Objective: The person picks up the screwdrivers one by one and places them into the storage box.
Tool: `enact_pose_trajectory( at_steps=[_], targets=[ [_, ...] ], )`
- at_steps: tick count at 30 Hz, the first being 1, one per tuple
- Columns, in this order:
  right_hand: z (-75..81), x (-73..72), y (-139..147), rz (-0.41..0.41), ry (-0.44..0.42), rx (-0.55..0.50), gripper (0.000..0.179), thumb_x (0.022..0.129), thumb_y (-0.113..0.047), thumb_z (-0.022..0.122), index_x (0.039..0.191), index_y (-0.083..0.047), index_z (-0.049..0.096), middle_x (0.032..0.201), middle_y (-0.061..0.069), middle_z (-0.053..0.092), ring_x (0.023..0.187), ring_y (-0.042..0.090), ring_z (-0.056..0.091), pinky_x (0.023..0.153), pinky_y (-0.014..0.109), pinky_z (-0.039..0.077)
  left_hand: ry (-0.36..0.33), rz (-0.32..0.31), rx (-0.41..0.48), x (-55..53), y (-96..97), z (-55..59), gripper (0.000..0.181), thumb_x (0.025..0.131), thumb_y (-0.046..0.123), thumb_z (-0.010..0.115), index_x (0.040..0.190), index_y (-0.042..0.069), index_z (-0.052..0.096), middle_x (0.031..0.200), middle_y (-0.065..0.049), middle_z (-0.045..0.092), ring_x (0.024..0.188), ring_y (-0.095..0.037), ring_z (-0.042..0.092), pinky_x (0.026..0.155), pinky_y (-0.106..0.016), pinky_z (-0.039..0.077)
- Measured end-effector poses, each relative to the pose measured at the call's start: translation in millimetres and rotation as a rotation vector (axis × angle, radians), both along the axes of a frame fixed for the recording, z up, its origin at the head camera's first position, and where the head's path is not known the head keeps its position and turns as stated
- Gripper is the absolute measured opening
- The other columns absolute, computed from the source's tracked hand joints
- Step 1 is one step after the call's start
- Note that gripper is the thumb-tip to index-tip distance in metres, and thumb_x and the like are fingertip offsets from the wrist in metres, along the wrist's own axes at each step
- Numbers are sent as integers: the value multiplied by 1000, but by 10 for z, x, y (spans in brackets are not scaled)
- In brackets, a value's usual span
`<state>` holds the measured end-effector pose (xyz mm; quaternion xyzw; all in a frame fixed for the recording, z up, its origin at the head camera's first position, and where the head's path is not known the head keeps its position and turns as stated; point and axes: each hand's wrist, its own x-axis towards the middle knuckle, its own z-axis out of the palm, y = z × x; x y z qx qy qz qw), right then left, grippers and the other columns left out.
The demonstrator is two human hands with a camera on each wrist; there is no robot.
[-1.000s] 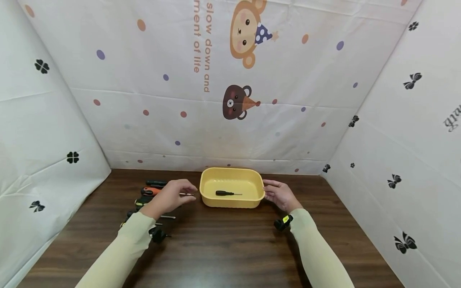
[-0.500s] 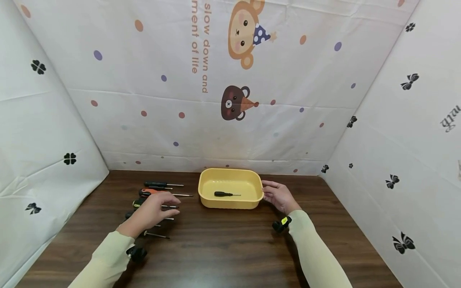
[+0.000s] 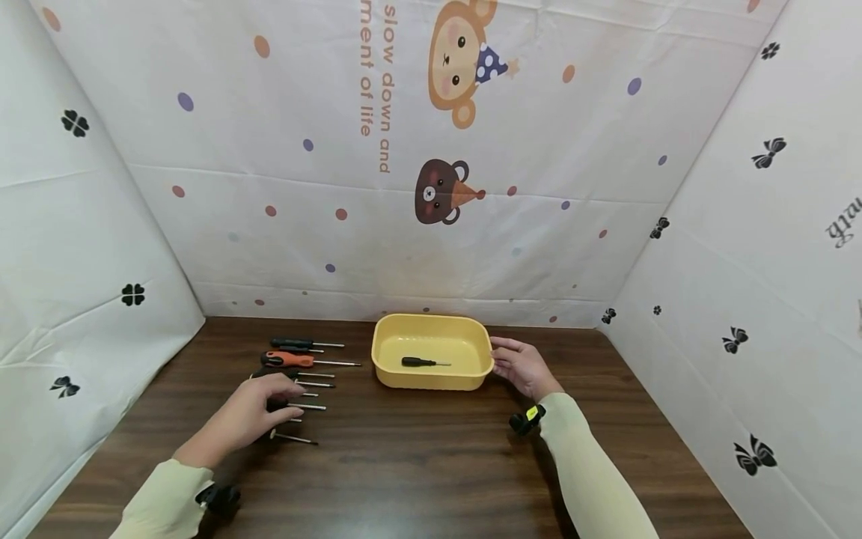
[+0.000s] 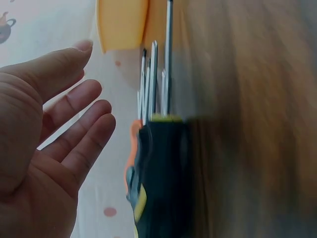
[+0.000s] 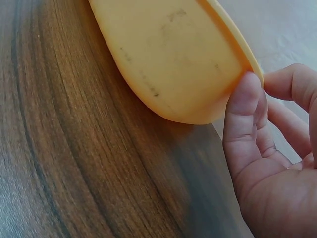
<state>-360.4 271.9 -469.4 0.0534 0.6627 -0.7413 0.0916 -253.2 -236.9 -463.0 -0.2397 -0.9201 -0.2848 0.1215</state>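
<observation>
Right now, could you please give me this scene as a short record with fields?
left hand: above the tools, holding nothing
right hand: fingertips on the rim of the tray, right end
tray: yellow, on the table
tray contents: one black screwdriver, shaft pointing right
tools: screwdrivers in a row left of the tray, shafts pointing right
tool count: cannot tell; left hand hides some
brightest handle: orange
backdrop: white, with dots and cartoon heads
</observation>
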Motion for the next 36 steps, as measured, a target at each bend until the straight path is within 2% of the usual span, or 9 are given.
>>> enact_pose_trajectory(
  at_steps=[7, 15, 22, 29, 32, 36],
  targets=[
    [-15, 1, -12, -8, 3, 3, 53, 96, 2, 65, 147, 5, 51, 97, 7, 78, 78, 13, 72, 70, 25, 61, 29, 28, -7, 112, -204, -50, 29, 79, 17, 88, 107, 14, 78, 101, 9, 72, 91, -9, 70, 77, -30, 59],
    [5, -4, -12, -17, 4, 11, 53, 96, 1, 65, 147, 5, 51, 95, 6, 78, 75, 12, 72, 68, 24, 60, 21, 49, 11, 143, -398, -116, 32, 78, 25, 90, 107, 20, 79, 104, 10, 74, 93, -3, 67, 79, -31, 58],
    [1, -5, -29, -27, -11, 39, 53, 96, 0, 66, 147, 3, 52, 101, 7, 77, 77, 13, 71, 69, 24, 60, 72, 45, 8, 181, -519, -196, 33, 74, 24, 92, 104, 22, 78, 101, 13, 72, 95, 0, 66, 79, -28, 57],
    [-8, -4, -31, -22, -1, 37, 52, 96, 0, 66, 146, 4, 53, 100, 7, 76, 77, 13, 71, 68, 24, 60, -37, 120, -53, 230, -567, -188, 32, 76, 21, 91, 105, 23, 78, 106, 12, 70, 103, -12, 68, 86, -40, 58],
    [-4, -2, -27, -21, 5, 41, 52, 96, 1, 66, 146, 4, 53, 101, 8, 76, 77, 13, 71, 68, 24, 60, -55, 139, -61, 239, -572, -191, 32, 76, 20, 91, 105, 23, 78, 106, 12, 70, 105, -17, 68, 87, -42, 58],
    [3, 2, -29, -22, 4, 40, 52, 95, 0, 66, 146, 4, 53, 102, 7, 76, 78, 13, 71, 68, 24, 60, -52, 148, -52, 235, -588, -196, 30, 75, 20, 92, 101, 24, 78, 103, 13, 69, 103, -13, 67, 86, -39, 58]
  ],
)
